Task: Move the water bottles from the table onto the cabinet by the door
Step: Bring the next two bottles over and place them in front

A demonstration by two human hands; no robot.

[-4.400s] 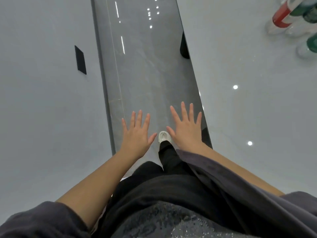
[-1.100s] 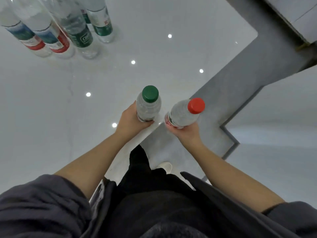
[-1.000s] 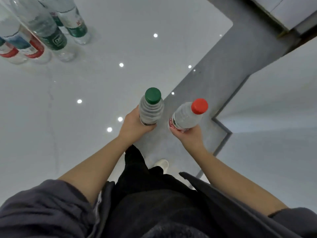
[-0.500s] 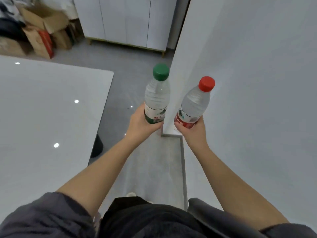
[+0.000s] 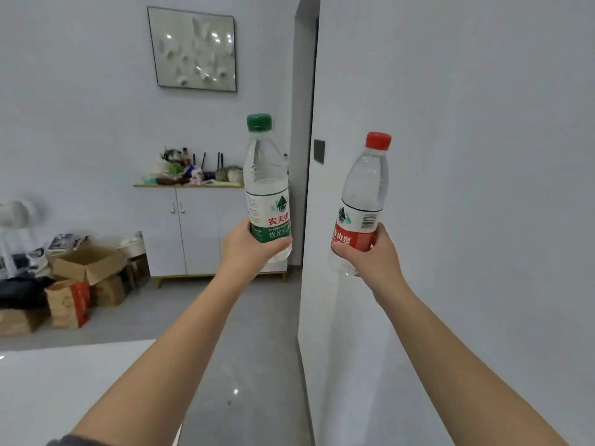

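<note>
My left hand [image 5: 246, 249] grips the lower part of a clear water bottle with a green cap and green label [image 5: 266, 175], held upright at chest height. My right hand [image 5: 370, 259] grips a clear water bottle with a red cap and red label [image 5: 363, 201], tilted slightly to the right. Both arms reach forward. Ahead, across the room, stands a white two-door cabinet [image 5: 196, 233] with a cluttered top, beside a dark doorway [image 5: 304, 91]. The glossy white table [image 5: 58, 391] shows only at the lower left; no other bottles are in view.
A white wall [image 5: 450, 188] with a dark switch plate [image 5: 319, 151] fills the right side, its corner close to my right hand. Cardboard boxes and bags [image 5: 74, 284] are piled on the grey floor left of the cabinet. A framed picture [image 5: 193, 48] hangs above the cabinet.
My view has swung up from the table and floor to face the room and the cabinet. Both hands keep their bottles and have risen in front of me; the other bottles have left the view.
</note>
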